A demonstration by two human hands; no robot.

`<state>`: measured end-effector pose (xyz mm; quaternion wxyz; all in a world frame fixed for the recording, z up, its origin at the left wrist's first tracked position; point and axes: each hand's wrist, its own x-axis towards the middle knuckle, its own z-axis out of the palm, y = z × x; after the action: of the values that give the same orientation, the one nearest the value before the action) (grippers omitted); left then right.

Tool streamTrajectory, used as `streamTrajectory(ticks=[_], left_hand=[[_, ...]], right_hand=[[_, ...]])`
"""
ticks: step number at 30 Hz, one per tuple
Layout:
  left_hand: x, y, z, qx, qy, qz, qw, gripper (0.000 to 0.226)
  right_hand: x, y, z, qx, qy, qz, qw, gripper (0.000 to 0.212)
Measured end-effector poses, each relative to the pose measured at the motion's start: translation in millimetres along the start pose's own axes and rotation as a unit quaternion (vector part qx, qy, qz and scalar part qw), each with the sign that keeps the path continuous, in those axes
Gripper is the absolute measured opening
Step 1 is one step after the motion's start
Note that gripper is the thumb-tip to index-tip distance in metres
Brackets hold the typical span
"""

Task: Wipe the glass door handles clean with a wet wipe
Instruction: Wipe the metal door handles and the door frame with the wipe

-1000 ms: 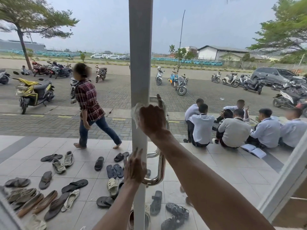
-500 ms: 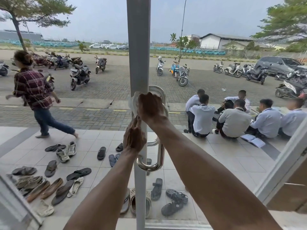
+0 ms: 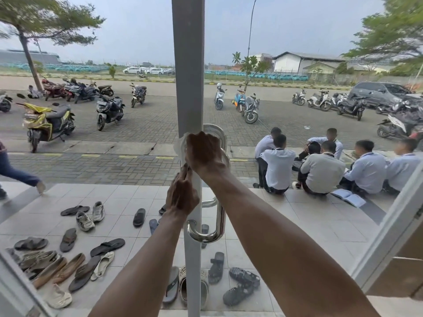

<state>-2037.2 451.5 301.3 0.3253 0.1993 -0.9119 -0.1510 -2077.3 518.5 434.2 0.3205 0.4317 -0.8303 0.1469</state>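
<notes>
A chrome D-shaped door handle [image 3: 220, 220] is fixed to the grey vertical frame [image 3: 188, 65] of the glass door in the middle of the view. My right hand [image 3: 204, 152] is closed around the handle's upper part, pressing a white wet wipe [image 3: 180, 146] against it; the wipe shows at the hand's left edge. My left hand [image 3: 182, 195] sits just below, fingers pinched at the wipe's lower edge against the frame. Whether it grips the wipe or only touches it is unclear. The handle's lower curve is bare.
Through the glass, many sandals and shoes [image 3: 75, 255] lie on the tiled porch. Several people in light shirts [image 3: 325, 165] sit on the step at right. Parked scooters [image 3: 45, 124] fill the paved lot. A walking person's leg [image 3: 13, 172] is at the left edge.
My left hand rose from the handle's lower end up to just under my right hand. The walking person moved left, almost out of view. The camera tilted slightly.
</notes>
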Motion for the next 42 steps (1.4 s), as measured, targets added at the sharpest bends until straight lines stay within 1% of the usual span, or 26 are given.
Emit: streamTrajectory(ticks=[6, 11, 15, 16, 20, 21, 22, 25, 26, 28, 31, 33, 37, 42], left_hand=[[0.3, 3.8, -0.8, -0.003, -0.009, -0.015, 1.0, 0.075], [0.1, 6.8, -6.1, -0.006, -0.011, -0.004, 1.0, 0.073], [-0.7, 7.6, -7.0, -0.012, -0.012, -0.012, 1.0, 0.072], [-0.5, 7.6, -6.7, -0.016, -0.013, -0.014, 1.0, 0.071], [0.7, 7.7, -5.4, -0.015, -0.008, -0.016, 1.0, 0.073], [1.0, 7.8, -5.2, -0.015, -0.008, -0.016, 1.0, 0.073], [1.3, 7.9, -5.2, -0.016, -0.009, -0.018, 1.0, 0.072], [1.9, 7.8, -5.0, -0.016, -0.012, -0.018, 1.0, 0.07], [2.5, 7.6, -5.2, -0.017, -0.013, -0.015, 1.0, 0.07], [3.1, 7.0, -5.5, -0.019, -0.015, -0.009, 1.0, 0.064], [3.0, 5.4, -6.6, -0.012, -0.019, -0.007, 1.0, 0.05], [3.0, 4.5, -7.7, -0.011, -0.019, -0.005, 1.0, 0.047], [3.1, 3.3, -8.7, -0.024, -0.013, 0.01, 1.0, 0.048], [4.1, 0.9, -6.7, -0.008, -0.004, 0.017, 1.0, 0.054]], right_hand=[[-25.5, 24.2, 2.1, 0.033, 0.054, -0.007, 0.998, 0.018], [-36.2, 33.0, -0.3, 0.025, 0.038, 0.002, 0.999, 0.027], [-24.7, 18.3, -6.4, 0.013, 0.022, 0.008, 1.0, 0.011], [-21.1, 15.5, -5.8, 0.01, 0.022, 0.008, 1.0, 0.013], [-8.8, 5.8, -1.4, -0.012, 0.024, 0.014, 1.0, 0.045], [-5.7, 3.5, -1.4, -0.01, 0.032, 0.019, 0.999, 0.049], [-3.0, 2.0, -1.3, -0.006, 0.038, 0.022, 0.999, 0.049], [5.6, 0.7, -2.9, -0.012, 0.021, 0.008, 1.0, 0.027], [8.4, 0.1, -4.4, -0.02, 0.008, 0.006, 1.0, 0.025], [11.9, -4.3, -5.4, -0.027, 0.0, 0.005, 1.0, 0.022], [10.9, -14.5, -3.2, -0.037, -0.002, -0.012, 0.999, 0.019], [8.7, -14.2, 1.2, -0.046, -0.003, -0.019, 0.999, 0.019], [9.0, -11.6, 2.8, -0.042, -0.009, -0.013, 0.999, 0.019], [8.4, -10.2, 0.7, -0.042, -0.009, -0.013, 0.999, 0.015]])
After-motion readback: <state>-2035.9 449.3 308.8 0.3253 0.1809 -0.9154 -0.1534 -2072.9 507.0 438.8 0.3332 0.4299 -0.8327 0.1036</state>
